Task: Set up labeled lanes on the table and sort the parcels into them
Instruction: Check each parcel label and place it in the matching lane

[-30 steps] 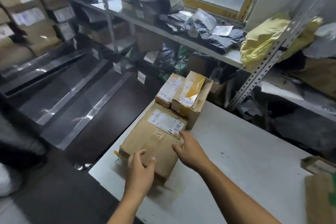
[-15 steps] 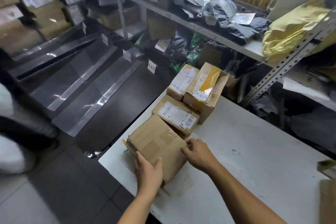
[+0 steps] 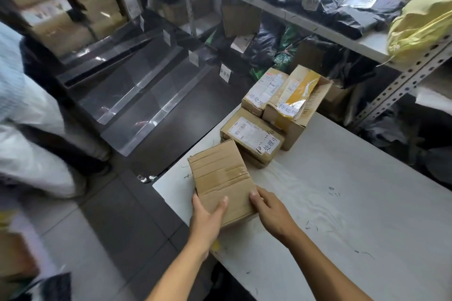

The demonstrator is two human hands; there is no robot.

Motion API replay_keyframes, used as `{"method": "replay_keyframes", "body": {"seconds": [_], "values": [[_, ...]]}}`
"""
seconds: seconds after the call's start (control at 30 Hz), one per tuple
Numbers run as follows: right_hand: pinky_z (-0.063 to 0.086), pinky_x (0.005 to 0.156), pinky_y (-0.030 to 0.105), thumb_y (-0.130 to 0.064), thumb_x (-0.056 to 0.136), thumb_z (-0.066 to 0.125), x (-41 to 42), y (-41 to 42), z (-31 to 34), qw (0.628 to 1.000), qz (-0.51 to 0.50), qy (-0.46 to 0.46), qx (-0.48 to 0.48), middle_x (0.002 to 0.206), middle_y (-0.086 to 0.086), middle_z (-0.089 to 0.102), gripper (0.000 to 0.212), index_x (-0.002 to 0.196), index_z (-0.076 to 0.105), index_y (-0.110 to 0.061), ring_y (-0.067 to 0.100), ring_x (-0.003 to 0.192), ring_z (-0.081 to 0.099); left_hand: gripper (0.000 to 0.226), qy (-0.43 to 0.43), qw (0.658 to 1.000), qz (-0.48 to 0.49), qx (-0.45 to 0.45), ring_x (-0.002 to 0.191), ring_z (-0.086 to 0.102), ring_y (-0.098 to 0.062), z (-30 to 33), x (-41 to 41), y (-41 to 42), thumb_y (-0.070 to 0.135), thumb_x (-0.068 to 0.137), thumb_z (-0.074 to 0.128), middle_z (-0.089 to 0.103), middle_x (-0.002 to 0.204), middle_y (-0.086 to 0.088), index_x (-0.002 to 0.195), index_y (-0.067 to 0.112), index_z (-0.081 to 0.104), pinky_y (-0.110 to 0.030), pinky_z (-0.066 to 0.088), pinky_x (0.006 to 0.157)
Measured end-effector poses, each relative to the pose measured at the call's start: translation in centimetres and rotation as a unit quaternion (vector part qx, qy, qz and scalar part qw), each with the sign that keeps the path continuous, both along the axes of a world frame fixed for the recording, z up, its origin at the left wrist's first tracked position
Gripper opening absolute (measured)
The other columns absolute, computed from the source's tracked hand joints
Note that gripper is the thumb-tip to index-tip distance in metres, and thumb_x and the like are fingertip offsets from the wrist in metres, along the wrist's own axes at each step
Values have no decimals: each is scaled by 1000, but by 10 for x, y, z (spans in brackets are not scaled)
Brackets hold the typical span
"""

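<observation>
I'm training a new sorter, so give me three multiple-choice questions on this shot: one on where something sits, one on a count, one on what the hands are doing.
1. Where does the plain box sit?
A. Near table corner
B. On the shelf
C. On the floor

2. How many boxes on the table carry a handwritten white slip?
A. One
B. Three
C. Five

3. What are the hands doing?
A. Both hang idle
B. Both hold the plain box
C. One writes a label

Answers:
1 A: it lies at the table's near left corner, in front of the labelled box.
2 B: the labelled box and the two boxes behind it each show one.
3 B: the left hand has its thumb on the box's top, and the right hand is at its right edge.
</observation>
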State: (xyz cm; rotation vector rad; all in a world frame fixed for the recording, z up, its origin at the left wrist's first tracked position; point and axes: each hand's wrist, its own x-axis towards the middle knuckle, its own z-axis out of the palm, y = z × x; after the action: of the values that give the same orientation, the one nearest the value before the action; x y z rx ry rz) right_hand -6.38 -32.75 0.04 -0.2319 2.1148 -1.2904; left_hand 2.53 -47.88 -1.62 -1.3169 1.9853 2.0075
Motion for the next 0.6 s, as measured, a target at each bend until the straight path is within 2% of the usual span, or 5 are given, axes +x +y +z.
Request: {"method": "replay_keyframes", "body": {"seconds": [0.1,0.2,0.27,0.4,0.6], "values": [[42,79,5,-50,99,38,6,13,10,998,-45,-6,-52,100,-29,67,36,106,68,-32,-16,92,56,97,47,997,3,58,125,56,-12,4,18,-6,62,67,79,59,137,8,147,28,37,-42,43,110],[46,90,28,-44,99,53,13,30,11,993,-75,-57,-76,130,-8,53,23,121,57,-41,8,110,57,104,88,991,-11,104,128,55,-12,10,31,-7,70,59,81,59,139,8,145,28,40,-42,42,111],[47,94,33,-54,89,61,15,39,15,985,-77,-108,-114,136,-10,49,53,137,42,-42,13,115,58,98,112,986,-20,124,126,58,-14,16,33,-5,69,59,82,62,136,6,141,29,46,-39,50,103],[55,86,33,-58,83,64,17,58,26,959,-88,-195,-187,125,-8,66,63,140,42,-40,12,109,67,84,132,984,-62,102,121,62,-15,34,28,6,66,67,79,67,128,6,136,28,50,-40,51,101],[58,73,27,-46,82,70,28,89,32,957,-165,-120,-204,109,-2,75,57,132,54,-22,14,94,73,60,85,986,-138,26,122,59,-11,59,12,33,54,81,63,60,135,5,134,37,42,-39,48,106]]}}
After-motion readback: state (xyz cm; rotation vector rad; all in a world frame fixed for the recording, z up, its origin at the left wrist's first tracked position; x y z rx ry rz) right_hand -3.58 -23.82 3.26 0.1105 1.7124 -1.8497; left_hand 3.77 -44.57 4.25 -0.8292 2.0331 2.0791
